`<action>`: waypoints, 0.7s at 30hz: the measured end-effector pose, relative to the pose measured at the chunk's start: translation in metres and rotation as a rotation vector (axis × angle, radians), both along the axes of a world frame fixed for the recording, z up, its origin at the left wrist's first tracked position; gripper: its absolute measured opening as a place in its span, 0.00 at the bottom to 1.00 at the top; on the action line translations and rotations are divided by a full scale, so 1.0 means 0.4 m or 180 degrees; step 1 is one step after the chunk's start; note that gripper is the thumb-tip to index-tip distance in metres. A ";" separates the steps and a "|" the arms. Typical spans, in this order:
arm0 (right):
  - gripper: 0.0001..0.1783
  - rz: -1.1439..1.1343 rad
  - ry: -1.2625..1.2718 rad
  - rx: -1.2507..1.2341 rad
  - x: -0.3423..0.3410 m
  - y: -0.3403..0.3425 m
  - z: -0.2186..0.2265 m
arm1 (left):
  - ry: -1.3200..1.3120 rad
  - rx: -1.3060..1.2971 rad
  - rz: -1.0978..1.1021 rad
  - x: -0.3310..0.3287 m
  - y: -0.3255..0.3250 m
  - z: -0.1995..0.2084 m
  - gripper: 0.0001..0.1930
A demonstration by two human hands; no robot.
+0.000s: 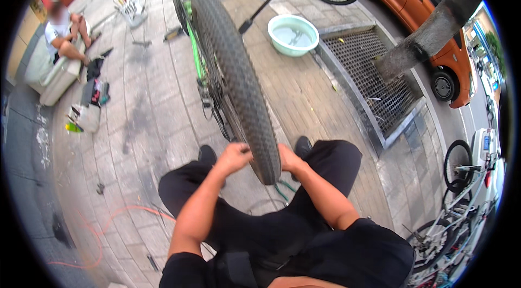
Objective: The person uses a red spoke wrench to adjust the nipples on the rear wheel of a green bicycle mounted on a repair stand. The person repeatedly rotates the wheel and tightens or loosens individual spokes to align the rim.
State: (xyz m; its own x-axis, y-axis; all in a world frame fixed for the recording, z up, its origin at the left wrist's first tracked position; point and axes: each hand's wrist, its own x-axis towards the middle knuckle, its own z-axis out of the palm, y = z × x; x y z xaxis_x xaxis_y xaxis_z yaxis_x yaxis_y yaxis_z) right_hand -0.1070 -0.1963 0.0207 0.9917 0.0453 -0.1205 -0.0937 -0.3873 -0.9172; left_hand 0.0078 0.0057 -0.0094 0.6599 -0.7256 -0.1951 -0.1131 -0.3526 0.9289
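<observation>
A knobby black bicycle tyre [239, 79] on a wheel stands upright in front of me, fitted to a green bicycle frame [190, 27]. My left hand [233, 157] grips the tyre's near edge from the left side. My right hand [287, 159] presses against the same near edge from the right side. Both hands sit low on the wheel, just above my knees in black trousers. The rim and spokes [217, 87] show to the left of the tyre.
A pale green basin of water [293, 34] stands beyond the wheel, with a metal grate [374, 76] and a tree trunk [429, 33] to its right. An orange car [429, 11] and parked bicycles [461, 201] lie right. A person sits at far left. An orange hose [103, 228] lies on the paving.
</observation>
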 end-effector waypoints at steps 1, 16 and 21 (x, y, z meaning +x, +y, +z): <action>0.18 0.0059 0.0052 -0.0183 0.011 -0.001 0.018 | -0.0098 -0.0053 0.0030 0.003 0.000 -0.025 0.17; 0.16 -0.0559 0.0719 0.1148 -0.006 0.039 -0.145 | -0.0745 0.0703 0.0294 -0.027 -0.005 -0.108 0.21; 0.16 -0.0620 0.0847 0.1430 0.012 0.019 -0.182 | -0.0773 0.0995 0.0644 -0.068 -0.050 0.010 0.25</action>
State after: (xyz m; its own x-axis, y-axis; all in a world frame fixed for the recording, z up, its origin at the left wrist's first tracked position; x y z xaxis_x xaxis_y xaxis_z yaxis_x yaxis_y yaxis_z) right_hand -0.1023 -0.1888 -0.0519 0.9249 -0.0311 -0.3788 -0.3753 0.0841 -0.9231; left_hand -0.0195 -0.0145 -0.0055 0.8364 -0.5078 -0.2065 -0.2145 -0.6499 0.7291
